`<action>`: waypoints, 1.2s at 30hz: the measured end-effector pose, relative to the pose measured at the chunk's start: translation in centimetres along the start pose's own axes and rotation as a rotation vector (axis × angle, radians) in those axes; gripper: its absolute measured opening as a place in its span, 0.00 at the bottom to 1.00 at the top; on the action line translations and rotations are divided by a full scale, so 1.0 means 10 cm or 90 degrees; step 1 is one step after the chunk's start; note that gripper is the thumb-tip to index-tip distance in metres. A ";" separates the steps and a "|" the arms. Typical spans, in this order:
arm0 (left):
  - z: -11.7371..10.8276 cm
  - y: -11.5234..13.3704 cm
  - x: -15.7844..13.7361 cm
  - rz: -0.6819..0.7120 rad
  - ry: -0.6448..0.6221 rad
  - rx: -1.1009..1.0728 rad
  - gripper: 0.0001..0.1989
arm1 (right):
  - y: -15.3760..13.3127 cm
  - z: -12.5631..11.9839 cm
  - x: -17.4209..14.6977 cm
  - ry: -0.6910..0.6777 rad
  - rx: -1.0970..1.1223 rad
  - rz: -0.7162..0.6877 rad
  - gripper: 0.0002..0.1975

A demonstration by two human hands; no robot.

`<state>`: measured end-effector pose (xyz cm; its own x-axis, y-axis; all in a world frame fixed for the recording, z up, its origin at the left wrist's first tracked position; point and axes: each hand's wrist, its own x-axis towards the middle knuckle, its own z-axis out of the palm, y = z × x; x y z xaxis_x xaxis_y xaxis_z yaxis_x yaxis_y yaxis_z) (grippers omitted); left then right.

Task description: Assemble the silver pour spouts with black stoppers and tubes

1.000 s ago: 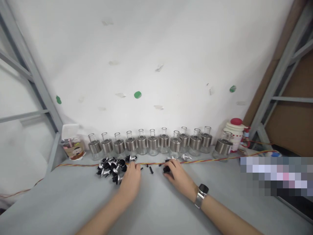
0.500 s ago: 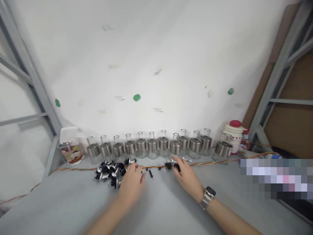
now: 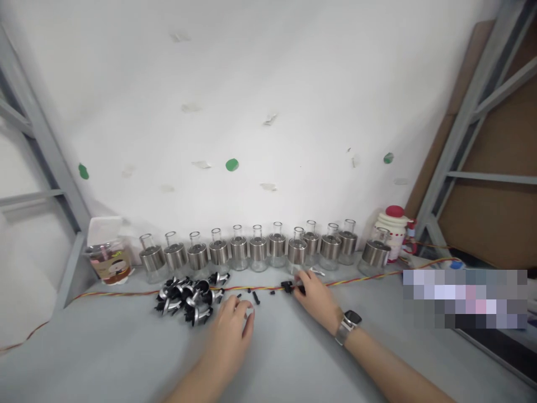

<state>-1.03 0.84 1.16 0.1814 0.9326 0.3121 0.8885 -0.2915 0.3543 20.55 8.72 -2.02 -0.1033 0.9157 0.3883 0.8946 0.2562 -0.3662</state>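
Observation:
My left hand [image 3: 230, 327] hovers low over the grey table, thumb apart from loosely curved fingers, with nothing visible in it. Just beyond its fingertips lies a small black stick-shaped part [image 3: 256, 298]. To its left is a heap of black-and-silver pourer spouts [image 3: 184, 296]. My right hand [image 3: 315, 296] has thumb and fingers closed around a black pourer spout [image 3: 300, 289], mostly hidden by the fingers. A black part [image 3: 287, 286] sits right beside those fingertips, and a silver piece [image 3: 316, 272] lies behind the hand.
Several glass bottles with steel bands [image 3: 258, 247] stand in a row along the white wall. A plastic tub [image 3: 109, 266] is at the left end, a cream jar with a red lid [image 3: 394, 232] at the right. A twisted red-yellow wire [image 3: 356, 280] crosses the table.
My left hand has drawn back from the spout heap towards me and slightly right. My right fingers have closed in around the black spout. The view has shifted slightly.

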 end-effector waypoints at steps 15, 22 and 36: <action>0.03 0.04 -0.04 0.024 -0.002 0.008 0.13 | 0.26 -0.39 0.08 0.028 0.009 0.158 0.14; 0.08 0.01 -0.05 0.031 -0.004 -0.012 0.13 | 0.45 -0.19 0.13 -0.031 -0.027 0.189 0.15; 0.23 0.17 -0.06 -0.249 -0.202 -0.857 0.35 | -0.43 -0.32 -0.31 -0.061 0.095 -0.191 0.09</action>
<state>1.34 0.26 -0.46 0.2668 0.9535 -0.1402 -0.1320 0.1802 0.9747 18.42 3.78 1.05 -0.3987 0.8154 0.4196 0.7450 0.5548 -0.3704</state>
